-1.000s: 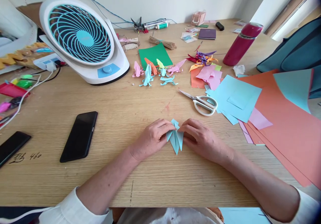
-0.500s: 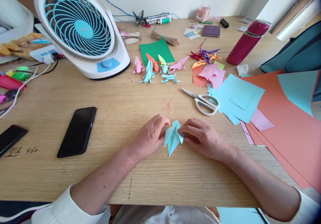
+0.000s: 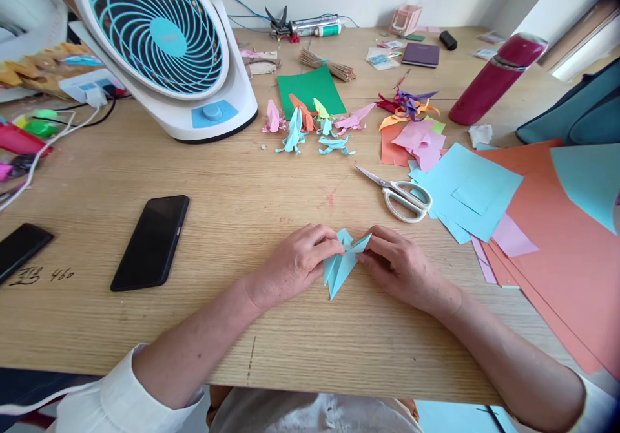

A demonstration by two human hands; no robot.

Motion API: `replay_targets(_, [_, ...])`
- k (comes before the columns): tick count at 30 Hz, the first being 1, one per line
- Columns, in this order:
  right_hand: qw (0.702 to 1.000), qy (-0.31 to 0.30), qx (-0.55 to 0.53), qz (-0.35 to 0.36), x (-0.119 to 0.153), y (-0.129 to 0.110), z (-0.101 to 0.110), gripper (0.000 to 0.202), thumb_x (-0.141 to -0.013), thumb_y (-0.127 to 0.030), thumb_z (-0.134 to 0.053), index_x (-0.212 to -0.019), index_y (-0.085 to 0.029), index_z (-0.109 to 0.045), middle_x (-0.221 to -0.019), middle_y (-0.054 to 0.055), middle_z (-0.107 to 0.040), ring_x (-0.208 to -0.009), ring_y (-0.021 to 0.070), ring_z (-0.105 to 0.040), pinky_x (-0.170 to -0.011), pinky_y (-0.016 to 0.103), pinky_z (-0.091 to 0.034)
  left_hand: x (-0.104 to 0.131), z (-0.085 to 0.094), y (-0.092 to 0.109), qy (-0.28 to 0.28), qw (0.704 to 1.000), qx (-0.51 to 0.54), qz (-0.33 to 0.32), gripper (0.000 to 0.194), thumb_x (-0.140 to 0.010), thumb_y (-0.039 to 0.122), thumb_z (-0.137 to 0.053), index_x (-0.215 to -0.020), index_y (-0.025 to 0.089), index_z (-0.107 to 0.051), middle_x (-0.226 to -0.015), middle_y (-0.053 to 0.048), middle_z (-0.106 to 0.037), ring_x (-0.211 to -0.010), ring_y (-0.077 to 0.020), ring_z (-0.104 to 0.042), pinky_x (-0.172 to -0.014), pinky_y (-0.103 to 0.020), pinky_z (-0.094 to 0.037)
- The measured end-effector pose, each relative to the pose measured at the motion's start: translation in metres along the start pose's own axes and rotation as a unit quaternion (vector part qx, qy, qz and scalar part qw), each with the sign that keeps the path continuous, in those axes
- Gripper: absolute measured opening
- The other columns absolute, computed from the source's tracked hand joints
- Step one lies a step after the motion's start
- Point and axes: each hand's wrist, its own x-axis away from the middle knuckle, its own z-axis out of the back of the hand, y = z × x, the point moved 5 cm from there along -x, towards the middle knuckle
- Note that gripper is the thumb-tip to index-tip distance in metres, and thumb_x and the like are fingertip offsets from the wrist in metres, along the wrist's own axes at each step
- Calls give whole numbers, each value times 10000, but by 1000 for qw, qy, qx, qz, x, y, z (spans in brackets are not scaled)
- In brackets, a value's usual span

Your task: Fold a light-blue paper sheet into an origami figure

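Both hands' grip pinches blue paper fold (image 3: 341, 268).

Someone has written on the wooden table (image 3: 121, 329) in dark pen. The writing (image 3: 42, 275) sits near the left edge, just below the smaller black phone (image 3: 22, 249). The last part reads "460". The marks before it look like scribbled signs, and they are too messy to read. The purple notebook (image 3: 420, 54) far back on the table has small print on it, but it is too tiny to make out. The fan (image 3: 159, 45) has a round middle part with a mark that is too blurry to read.
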Motion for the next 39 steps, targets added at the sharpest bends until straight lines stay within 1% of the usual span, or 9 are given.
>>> replay_targets(5, [1000,-1,-16,-6,-1,1,-1,112,-940,-142,-522,-843,-179,-564,-814,14,-497,-726,131,-477,-646,262,-367,4,1,3,-14,998,-56,-34,205,-941,111,-515,-1082,183,-645,-1099,-72,-648,-1033,-197,-590,-894,-350,-503])
replay_targets(9, [999,-6,-29,-17,-2,2,-2,107,-942,-138,-517,-876,-182,-589,-808,10,-494,-728,130,-477,-650,260,-368,5,3,7,-32,997,-62,-25,230,-901,102,-550,-1099,179,-637,-1192,-66,-643,-1080,-209,-585,-931,-362,-501])
replay_targets(12, [999,-1,-31,-19,-2,3,-2,113,-942,-144,-522,-857,-183,-584,-799,8,-492,-719,130,-474,-643,263,-362,3,4,12,-38,998,-46,4,225,-852,244,-646,-1063,165,-641,-1254,-86,-617,-1102,-247,-579,-954,-404,-498])
replay_targets(15, [999,9,-32,-11,-2,3,-2,122,-941,-145,-526,-840,-187,-580,-792,10,-492,-726,136,-480,-644,269,-360,3,3,17,-7,998,-56,25,224,-877,341,-637,-1003,156,-650,-1202,-100,-638,-1067,-251,-595,-936,-413,-513])
replay_targets(19, [999,0,-36,-18,-2,2,-1,114,-952,-146,-502,-920,-188,-603,-829,25,-529,-758,147,-500,-678,279,-384,6,-4,22,15,994,-98,44,158,-900,225,-610,-1031,142,-640,-1151,-100,-653,-1033,-249,-606,-898,-412,-535])
replay_targets(23, [1000,-4,-24,-17,-2,0,-1,119,-946,-137,-498,-933,-182,-608,-836,35,-541,-770,158,-505,-697,294,-394,9,-8,23,21,996,-73,56,177,-883,176,-632,-1055,138,-616,-1142,-103,-642,-1053,-246,-598,-928,-410,-529])
replay_targets(30, [1000,-3,-10,-8,-2,0,-3,124,-931,-121,-499,-915,-182,-606,-823,39,-540,-764,166,-502,-687,305,-402,8,-8,15,32,994,-2,103,426,-806,178,-733,-1176,170,-520,-1160,-89,-623,-1090,-245,-576,-941,-432,-517])
replay_targets(35, [1000,2,-11,-21,-3,-1,-2,120,-935,-134,-504,-924,-192,-609,-828,43,-559,-765,169,-519,-698,314,-412,7,-8,11,41,994,27,100,364,-787,171,-750,-1106,195,-576,-1215,-88,-595,-1136,-250,-557,-970,-435,-496])
replay_targets(39, [999,18,-2,-33,-4,-2,-3,122,-946,-172,-512,-893,-190,-620,-795,37,-549,-743,165,-514,-679,311,-405,6,-10,7,34,992,40,112,385,-763,180,-775,-1099,183,-588,-1197,-86,-592,-1142,-249,-546,-979,-426,-489])
